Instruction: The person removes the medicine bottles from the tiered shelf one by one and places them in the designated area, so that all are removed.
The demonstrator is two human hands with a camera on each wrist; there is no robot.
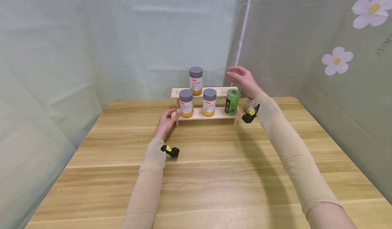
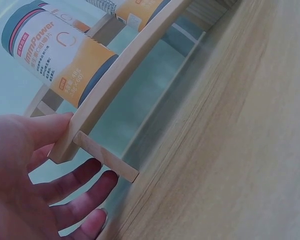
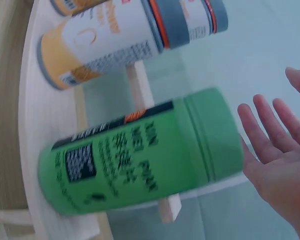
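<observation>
Lower half of the head view is bare light wooden counter (image 1: pixel 214 188) with two beige-sleeved forearms reaching in from the bottom edge. Left hand (image 1: pixel 165 121), centre-left of frame, rests at the left end of the small two-tier pale wooden rack (image 1: pixel 203 115); the left wrist view shows the thumb laid on the lower shelf's end and the fingers (image 2: pixel 82 192) straight and spread beside its foot, so it steadies rather than clamps. On the lower shelf, left to right: two grey-lidded white-and-orange supplement jars (image 1: pixel 186 103) and (image 1: pixel 209 101), then a green cylindrical canister (image 1: pixel 232 101) at the right end, all upright. One more grey-lidded jar (image 1: pixel 196 80) stands alone on the upper shelf, left of centre. Right hand (image 1: pixel 243 78), upper centre-right, hovers above and just right of the green canister, fingers loose and spread, holding nothing, touching nothing as far as the wrist view shows. Behind that wrist, another orange-labelled jar (image 1: pixel 249 104) sits on the counter off the rack, mostly hidden. Judgement: four containers shelved, that one apparently left.
</observation>
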